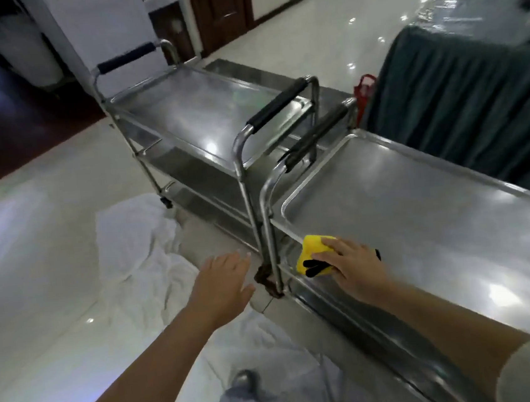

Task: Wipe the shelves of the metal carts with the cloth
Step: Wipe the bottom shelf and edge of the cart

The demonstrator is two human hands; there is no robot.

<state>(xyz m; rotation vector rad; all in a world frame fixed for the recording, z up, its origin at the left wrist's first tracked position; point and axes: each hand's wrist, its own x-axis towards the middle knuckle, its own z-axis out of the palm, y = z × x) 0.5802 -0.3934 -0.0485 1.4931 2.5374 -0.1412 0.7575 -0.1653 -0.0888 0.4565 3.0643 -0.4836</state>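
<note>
A yellow cloth point(314, 248) with a black patch lies on the near left rim of the top shelf of the near metal cart point(421, 210). My right hand point(350, 265) presses down on the cloth with fingers spread over it. My left hand point(223, 285) hovers with fingers straight, holding nothing, just left of the cart's upright post point(268, 233). A second metal cart point(202, 115) with black-padded handles stands beyond, end to end with the near one; its top shelf is bare and its lower shelves show.
White sheets point(131, 247) lie crumpled on the shiny tiled floor left of the carts and under my feet. A dark green draped table point(462, 98) stands behind the near cart, with a red bag point(364, 92) beside it. A third steel surface sits behind the far cart.
</note>
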